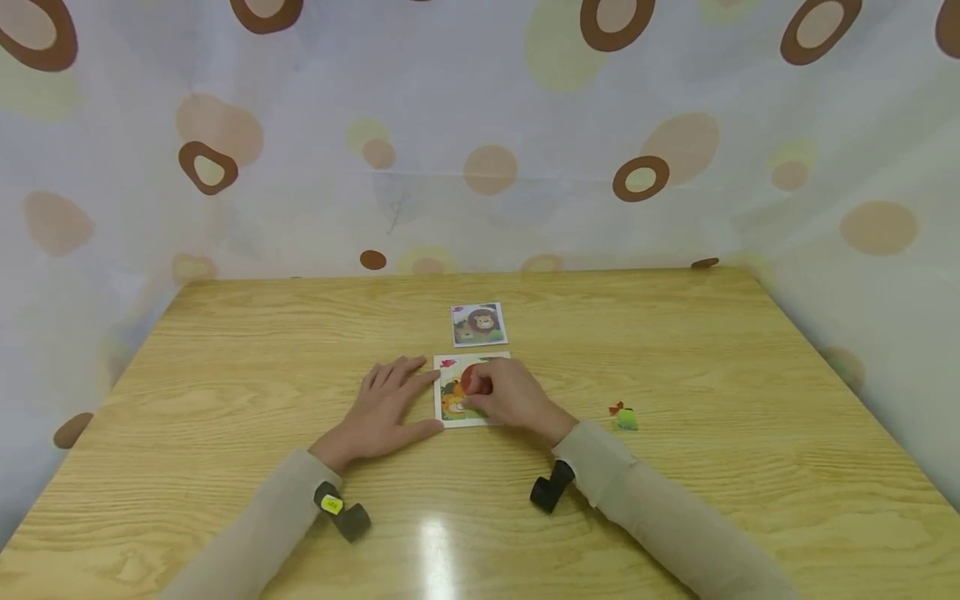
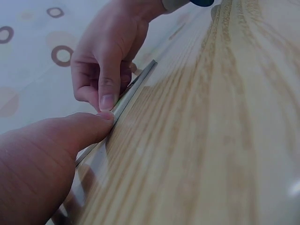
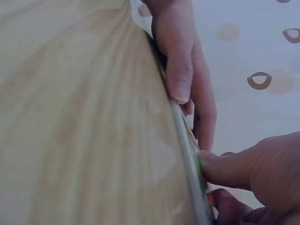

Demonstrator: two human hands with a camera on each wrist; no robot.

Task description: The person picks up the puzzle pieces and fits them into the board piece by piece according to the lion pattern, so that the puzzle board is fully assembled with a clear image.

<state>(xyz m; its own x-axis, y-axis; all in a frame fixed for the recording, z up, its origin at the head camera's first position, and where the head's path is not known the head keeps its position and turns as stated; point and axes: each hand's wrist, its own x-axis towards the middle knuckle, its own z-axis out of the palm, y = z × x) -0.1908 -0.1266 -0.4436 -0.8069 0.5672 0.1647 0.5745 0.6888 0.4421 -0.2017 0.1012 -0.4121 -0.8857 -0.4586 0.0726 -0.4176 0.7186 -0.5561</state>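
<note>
A white-bordered jigsaw puzzle board (image 1: 439, 413) lies flat on the table, with orange, green and pink picture parts showing on its left side. My left hand (image 1: 382, 412) rests beside it, fingers spread, thumb and index finger touching its left edge. Over the board's right part, my right hand (image 1: 516, 396) has its fingers curled and pinches a puzzle piece, mostly hidden by the fingertips. In the right wrist view, a bit of green (image 3: 200, 174) shows by the right thumb. Behind the board lies a small lion picture card (image 1: 480, 325).
One loose puzzle piece (image 1: 624, 417), green with red, lies on the wooden table (image 1: 300, 333) to the right of the right wrist. A spotted white curtain (image 1: 450, 125) stands behind the table and along both sides.
</note>
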